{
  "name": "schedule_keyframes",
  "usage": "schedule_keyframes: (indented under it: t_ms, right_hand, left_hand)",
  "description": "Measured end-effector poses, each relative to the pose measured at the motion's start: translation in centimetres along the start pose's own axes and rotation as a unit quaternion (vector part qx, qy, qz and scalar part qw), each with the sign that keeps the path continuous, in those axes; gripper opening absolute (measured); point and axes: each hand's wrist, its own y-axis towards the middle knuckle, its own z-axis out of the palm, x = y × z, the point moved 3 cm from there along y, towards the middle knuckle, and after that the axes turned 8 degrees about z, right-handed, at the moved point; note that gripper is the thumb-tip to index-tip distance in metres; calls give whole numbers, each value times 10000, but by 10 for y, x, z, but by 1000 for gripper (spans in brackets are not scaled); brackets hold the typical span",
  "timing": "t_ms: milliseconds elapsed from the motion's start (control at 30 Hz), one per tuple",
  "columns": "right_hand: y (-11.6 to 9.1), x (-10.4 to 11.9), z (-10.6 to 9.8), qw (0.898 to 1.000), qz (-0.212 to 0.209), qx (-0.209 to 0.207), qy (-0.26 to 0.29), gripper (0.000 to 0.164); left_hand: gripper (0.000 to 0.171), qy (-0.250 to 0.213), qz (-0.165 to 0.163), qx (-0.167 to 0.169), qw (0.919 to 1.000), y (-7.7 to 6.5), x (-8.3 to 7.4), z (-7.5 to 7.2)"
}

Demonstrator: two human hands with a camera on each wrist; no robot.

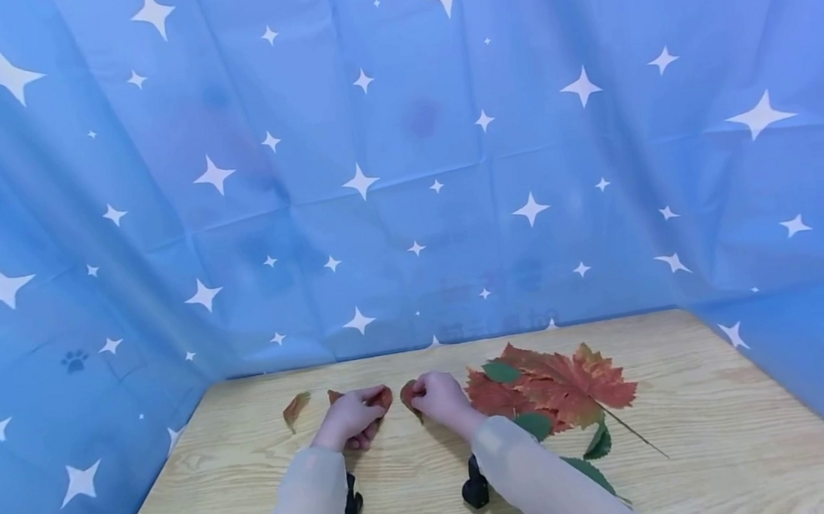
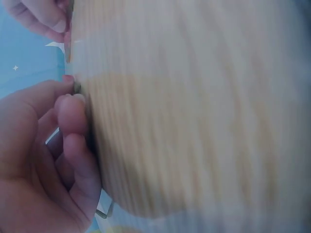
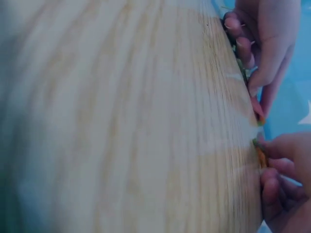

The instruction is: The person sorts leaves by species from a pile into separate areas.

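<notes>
Near the middle of the table, in the head view, my left hand [image 1: 354, 420] pinches a small red leaf [image 1: 383, 396] between thumb and fingers. A short gap to its right, my right hand [image 1: 444, 398] pinches a small reddish-brown leaf [image 1: 408, 396] close over the wood. The two leaves face each other without touching. In the right wrist view, the orange edge of the right hand's leaf [image 3: 262, 158] shows at the fingertips. Another small red-brown leaf [image 1: 334, 396] peeks out behind the left hand, mostly hidden. A curled brown leaf [image 1: 296, 411] lies farther left.
Right of my right hand lies a pile of red-orange maple leaves [image 1: 561, 388] with a thin dark stem [image 1: 634, 433]. Green leaves [image 1: 599, 442] lie on and below it, partly behind the right sleeve. A blue star-patterned curtain [image 1: 402, 157] hangs beyond the wooden table [image 1: 203, 497].
</notes>
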Motion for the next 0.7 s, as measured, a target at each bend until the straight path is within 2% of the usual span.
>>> schedule_keyframes:
  t_ms: [200, 400, 533, 700]
  right_hand:
    - [-3, 2, -3, 9990, 180, -57, 397, 16]
    - [-4, 1, -16, 9953, 407, 53, 876, 25]
    - [-7, -2, -33, 9952, 445, -5, 869, 33]
    - [-15, -3, -65, 9950, 560, 27, 827, 34]
  left_hand:
    - [54, 388, -90, -132, 9991, 4, 3, 1]
    - [62, 311, -194, -207, 9991, 7, 6, 3]
    - [65, 248, -186, -247, 9992, 7, 7, 4]
    - [68, 306, -152, -279, 9990, 1, 5, 2]
